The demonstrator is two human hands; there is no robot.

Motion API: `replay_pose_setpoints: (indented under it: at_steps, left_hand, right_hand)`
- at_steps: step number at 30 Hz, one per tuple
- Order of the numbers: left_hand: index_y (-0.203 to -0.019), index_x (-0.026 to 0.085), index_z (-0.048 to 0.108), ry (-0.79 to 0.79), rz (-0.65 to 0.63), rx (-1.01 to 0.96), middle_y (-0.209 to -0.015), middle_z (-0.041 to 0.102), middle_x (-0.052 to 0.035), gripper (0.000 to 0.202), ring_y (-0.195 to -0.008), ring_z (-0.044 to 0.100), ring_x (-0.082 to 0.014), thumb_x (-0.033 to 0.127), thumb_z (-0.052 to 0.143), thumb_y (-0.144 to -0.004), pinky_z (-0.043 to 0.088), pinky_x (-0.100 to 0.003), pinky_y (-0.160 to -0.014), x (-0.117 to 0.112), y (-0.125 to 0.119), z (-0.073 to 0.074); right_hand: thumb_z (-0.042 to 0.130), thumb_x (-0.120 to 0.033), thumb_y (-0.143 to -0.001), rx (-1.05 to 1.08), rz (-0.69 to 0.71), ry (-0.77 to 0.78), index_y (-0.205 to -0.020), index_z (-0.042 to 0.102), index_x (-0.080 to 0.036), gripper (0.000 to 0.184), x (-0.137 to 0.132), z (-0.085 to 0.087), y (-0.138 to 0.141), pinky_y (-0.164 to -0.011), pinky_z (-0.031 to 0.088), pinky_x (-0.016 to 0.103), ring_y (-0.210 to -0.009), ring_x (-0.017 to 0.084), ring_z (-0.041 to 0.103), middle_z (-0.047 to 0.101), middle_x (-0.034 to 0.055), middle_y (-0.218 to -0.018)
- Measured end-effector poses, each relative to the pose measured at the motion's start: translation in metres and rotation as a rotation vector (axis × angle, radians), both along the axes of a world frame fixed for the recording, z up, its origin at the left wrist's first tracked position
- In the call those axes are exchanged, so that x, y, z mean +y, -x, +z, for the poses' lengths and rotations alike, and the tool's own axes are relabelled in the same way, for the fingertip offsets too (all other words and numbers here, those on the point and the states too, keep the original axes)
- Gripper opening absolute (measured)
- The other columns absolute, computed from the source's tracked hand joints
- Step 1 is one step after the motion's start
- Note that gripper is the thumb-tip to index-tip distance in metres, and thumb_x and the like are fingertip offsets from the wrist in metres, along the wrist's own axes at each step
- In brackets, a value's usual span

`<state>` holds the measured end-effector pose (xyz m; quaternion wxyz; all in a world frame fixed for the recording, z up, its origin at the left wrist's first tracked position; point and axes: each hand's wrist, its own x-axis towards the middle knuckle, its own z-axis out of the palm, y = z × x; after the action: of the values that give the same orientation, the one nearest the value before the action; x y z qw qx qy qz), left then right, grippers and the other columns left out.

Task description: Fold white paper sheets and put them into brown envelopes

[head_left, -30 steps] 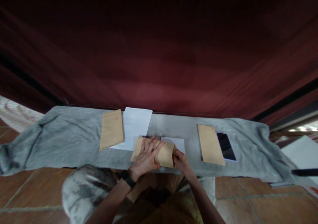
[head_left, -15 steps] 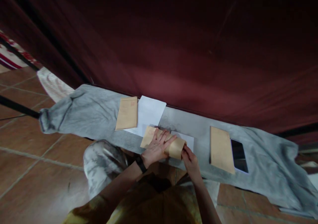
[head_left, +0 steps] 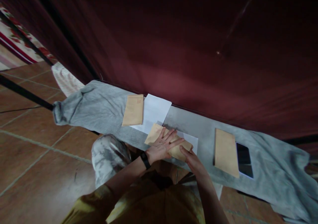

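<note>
A tan paper envelope (head_left: 180, 154) lies slantwise near the front edge of the grey cloth-covered bench (head_left: 207, 144). My left hand (head_left: 160, 149), with a dark band at the wrist, rests flat across it, fingers spread. At the envelope's right end is my right hand (head_left: 193, 161), its thumb on top and its other fingers at the edge, partly hidden. Beneath and behind the envelope, a piece of white paper (head_left: 193, 141) sticks out. Up and to the left lies a larger white sheet (head_left: 156, 107), partly covered by a second tan envelope (head_left: 133, 110).
On the right side of the bench lies another tan envelope (head_left: 226, 151), with a dark-screened phone (head_left: 244, 156) beside it. A dark red curtain (head_left: 159, 62) hangs along the back edge. My knee (head_left: 109, 154) is against the front, above the tiled floor (head_left: 37, 171).
The envelope's right end, curled up before, now lies flatter. My right thumb has moved onto its top, while my left hand stays spread on it. The whole view has shifted slightly.
</note>
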<state>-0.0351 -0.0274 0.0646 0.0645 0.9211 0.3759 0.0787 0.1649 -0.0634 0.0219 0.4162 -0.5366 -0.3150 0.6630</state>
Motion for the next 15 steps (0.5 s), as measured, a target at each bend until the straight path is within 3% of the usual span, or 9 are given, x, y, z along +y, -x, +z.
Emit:
replay_pose_setpoints:
  at_steps: [4, 11, 15]
  left_hand:
    - [-0.159, 0.033, 0.018, 0.008, -0.022, 0.015, -0.167, 0.019, -0.0138, 0.116, -0.154, 0.012, -0.0357, 0.053, 0.085, -0.066, -0.001, -0.061, -0.121, 0.011, 0.021, -0.001]
    - [-0.16, 0.031, 0.02, 0.034, 0.019, 0.063, -0.151, 0.046, -0.0138, 0.11, -0.144, 0.037, -0.0337, 0.05, 0.081, -0.071, 0.004, -0.058, -0.122, 0.021, 0.057, -0.001]
    - [-0.16, 0.031, 0.017, 0.045, -0.006, 0.04, -0.16, 0.034, -0.0135, 0.112, -0.149, 0.028, -0.0347, 0.056, 0.079, -0.071, 0.005, -0.058, -0.122, 0.016, 0.053, -0.008]
  right_hand:
    - [0.078, -0.05, -0.074, 0.004, -0.068, -0.02, -0.115, 0.068, -0.025, 0.049, -0.004, 0.003, -0.014, -0.106, 0.048, 0.05, -0.114, 0.029, 0.066, 0.073, 0.0072, -0.116]
    - [0.077, -0.051, -0.076, 0.162, -0.043, -0.014, -0.111, 0.068, -0.022, 0.046, -0.011, 0.011, -0.03, -0.099, 0.053, 0.048, -0.106, 0.028, 0.069, 0.075, 0.008, -0.11]
    - [0.076, -0.054, -0.074, 0.134, -0.099, -0.004, -0.105, 0.07, -0.022, 0.045, -0.007, 0.007, -0.022, -0.095, 0.054, 0.046, -0.101, 0.028, 0.07, 0.075, 0.0072, -0.101]
